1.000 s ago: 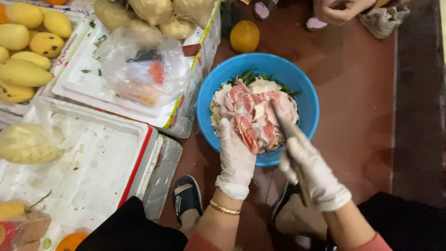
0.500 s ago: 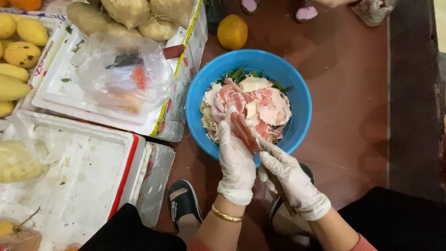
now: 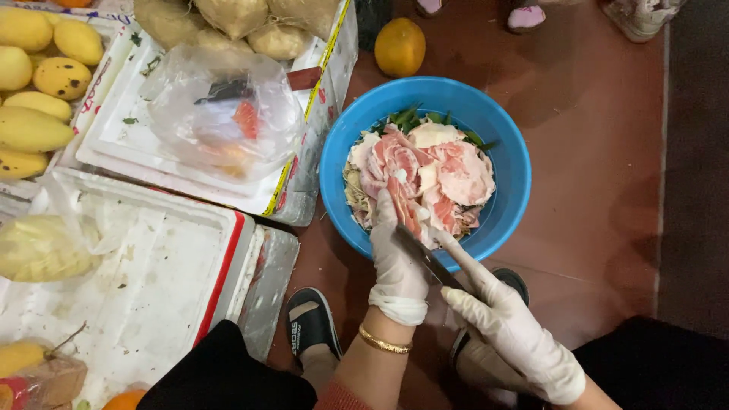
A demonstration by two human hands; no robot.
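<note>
Mostly hidden under the gloved hands: dark-bladed knife (image 3: pixel 429 262), only a short stretch of blade showing at the near rim of the round blue plastic basin (image 3: pixel 505 148), handle swallowed by the right hand in a white glove (image 3: pixel 509 326), fingers curled tight around it, forefinger stretched along the spine. Left hand in a white glove (image 3: pixel 396 254) laid over the basin's near edge, fingers pinched on a strip of pink sliced raw meat (image 3: pixel 425 175) heaped inside the basin over green leaves (image 3: pixel 406 118), barely visible at the far side. Left of the basin, almost touching it, white foam boxes (image 3: pixel 144 281) with a clear plastic bag (image 3: pixel 224 114), contents blurred. Yellow mangoes (image 3: pixel 38 83) farther left, cut off by the frame. Beyond the basin, an orange round fruit (image 3: pixel 400 47). Right of the basin, bare red-brown floor (image 3: pixel 600 175), open room. Just below the basin, black sandals (image 3: pixel 311 326), partly covered by the arms.
</note>
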